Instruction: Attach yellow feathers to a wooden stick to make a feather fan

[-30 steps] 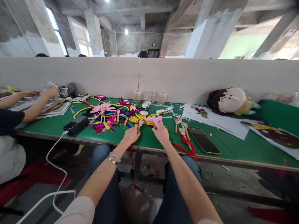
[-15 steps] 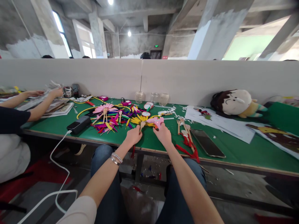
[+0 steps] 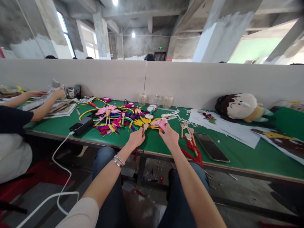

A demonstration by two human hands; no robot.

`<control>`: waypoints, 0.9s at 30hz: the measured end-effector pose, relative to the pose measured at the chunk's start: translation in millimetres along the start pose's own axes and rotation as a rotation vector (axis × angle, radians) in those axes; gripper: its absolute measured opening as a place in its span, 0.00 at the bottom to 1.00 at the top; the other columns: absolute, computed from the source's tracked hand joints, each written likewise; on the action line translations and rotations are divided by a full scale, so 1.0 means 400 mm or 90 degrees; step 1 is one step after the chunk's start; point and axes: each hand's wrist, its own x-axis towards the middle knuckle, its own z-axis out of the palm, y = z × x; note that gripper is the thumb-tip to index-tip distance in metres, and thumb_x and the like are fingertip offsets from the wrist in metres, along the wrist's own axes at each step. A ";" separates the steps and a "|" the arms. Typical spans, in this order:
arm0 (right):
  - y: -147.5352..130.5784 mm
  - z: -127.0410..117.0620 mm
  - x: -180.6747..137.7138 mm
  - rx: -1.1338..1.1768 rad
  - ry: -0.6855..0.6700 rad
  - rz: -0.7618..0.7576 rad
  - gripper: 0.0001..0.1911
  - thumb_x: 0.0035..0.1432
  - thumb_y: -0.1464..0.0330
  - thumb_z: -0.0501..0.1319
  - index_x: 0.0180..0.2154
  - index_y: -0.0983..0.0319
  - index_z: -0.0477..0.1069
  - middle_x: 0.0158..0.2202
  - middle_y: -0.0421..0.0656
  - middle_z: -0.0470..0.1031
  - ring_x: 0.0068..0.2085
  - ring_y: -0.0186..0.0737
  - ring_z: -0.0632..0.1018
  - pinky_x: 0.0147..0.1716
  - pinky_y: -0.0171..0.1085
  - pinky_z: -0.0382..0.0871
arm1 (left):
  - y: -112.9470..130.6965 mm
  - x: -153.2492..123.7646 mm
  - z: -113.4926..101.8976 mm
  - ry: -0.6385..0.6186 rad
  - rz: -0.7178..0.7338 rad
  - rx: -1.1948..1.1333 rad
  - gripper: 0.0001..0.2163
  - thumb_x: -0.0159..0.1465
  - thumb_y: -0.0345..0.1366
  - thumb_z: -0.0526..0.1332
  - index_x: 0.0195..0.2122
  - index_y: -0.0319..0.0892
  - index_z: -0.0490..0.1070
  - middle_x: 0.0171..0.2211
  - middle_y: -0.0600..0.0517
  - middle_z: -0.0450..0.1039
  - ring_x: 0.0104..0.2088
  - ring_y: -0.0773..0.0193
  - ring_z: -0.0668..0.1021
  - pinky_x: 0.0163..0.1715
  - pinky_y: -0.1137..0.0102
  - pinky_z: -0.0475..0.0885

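Observation:
My left hand [image 3: 137, 138] is closed around the wooden handle of a yellow feather fan [image 3: 142, 121], whose feathers spread out beyond my fingers. In my right hand [image 3: 170, 136] is a pink hot glue gun [image 3: 163, 123], its front end pointing left toward the fan's right side. Whether the nozzle touches the feathers, I cannot tell. Left of the fan lies a heap of loose coloured feathers [image 3: 115, 123], with a pink feather fan [image 3: 108, 110] on top of it. Behind the yellow fan are small round white pieces with red rims [image 3: 149, 116].
Right of my hands lie wooden sticks with red tassels [image 3: 191, 139], a phone [image 3: 211, 147], paper sheets [image 3: 220, 126] and a plush doll [image 3: 242, 106]. A black power bank [image 3: 81, 125] with a white cable sits left. Glass jars [image 3: 167, 101] stand by the partition. Another person's arms [image 3: 42, 109] handle paper at far left.
My right hand has drawn the glue gun slightly to the right and turned it a little. The left hand keeps holding the fan almost in place. The camera view has shifted slightly.

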 end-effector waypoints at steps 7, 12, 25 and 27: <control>0.030 -0.010 0.023 0.138 0.055 0.118 0.24 0.51 0.52 0.54 0.43 0.63 0.60 0.36 0.49 0.73 0.37 0.47 0.75 0.31 0.37 0.64 | -0.004 0.004 0.009 0.015 0.002 0.002 0.11 0.62 0.38 0.47 0.44 0.42 0.56 0.35 0.48 0.72 0.35 0.60 0.75 0.33 0.68 0.66; 0.087 -0.018 0.066 0.400 0.067 0.236 0.26 0.49 0.52 0.55 0.43 0.65 0.62 0.36 0.48 0.73 0.31 0.41 0.75 0.26 0.35 0.67 | -0.006 0.005 0.013 0.024 0.011 0.009 0.10 0.62 0.39 0.46 0.43 0.43 0.56 0.34 0.48 0.72 0.35 0.59 0.75 0.32 0.69 0.66; 0.142 0.016 0.075 0.126 0.028 0.318 0.35 0.45 0.62 0.61 0.51 0.74 0.54 0.51 0.64 0.61 0.51 0.57 0.66 0.45 0.45 0.62 | -0.019 -0.007 0.000 0.055 -0.004 -0.077 0.13 0.63 0.46 0.43 0.41 0.44 0.58 0.28 0.52 0.71 0.30 0.62 0.75 0.29 0.71 0.64; 0.134 0.007 0.062 0.093 0.093 0.293 0.33 0.46 0.63 0.60 0.51 0.72 0.55 0.51 0.62 0.61 0.52 0.57 0.65 0.46 0.46 0.60 | -0.021 -0.015 -0.009 0.101 -0.026 -0.103 0.14 0.63 0.46 0.44 0.42 0.43 0.58 0.32 0.50 0.71 0.32 0.63 0.75 0.29 0.71 0.64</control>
